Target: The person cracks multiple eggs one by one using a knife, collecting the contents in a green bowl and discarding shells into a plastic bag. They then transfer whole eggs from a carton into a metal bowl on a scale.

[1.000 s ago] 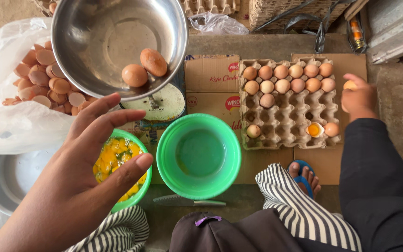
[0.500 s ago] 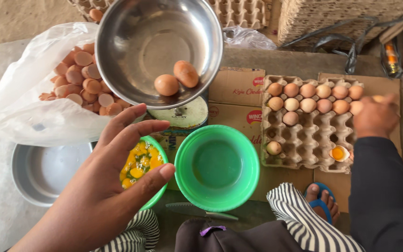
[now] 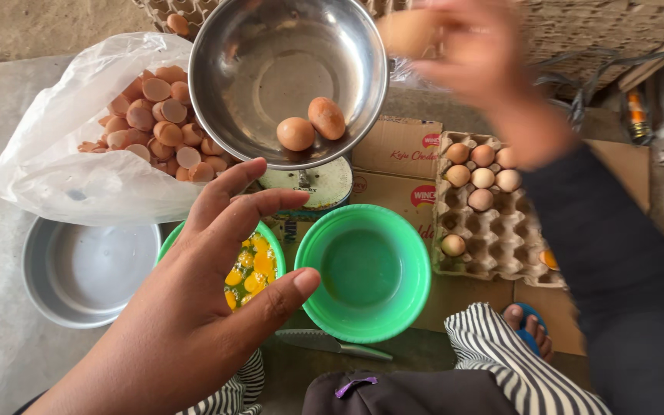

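Holding a brown egg (image 3: pixel 409 32) in the right hand (image 3: pixel 479 54); left hand (image 3: pixel 209 284) spread over yolk bowl (image 3: pixel 267 234).

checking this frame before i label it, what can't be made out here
- Right hand, head view: motion blur smears the fingers; the egg it holds is only a soft shape.
- Bowl of yolks: the left hand covers most of it.
- Egg tray: the dark sleeve hides its right part.
- Kitchen scale: the steel bowl on top hides most of its dial.
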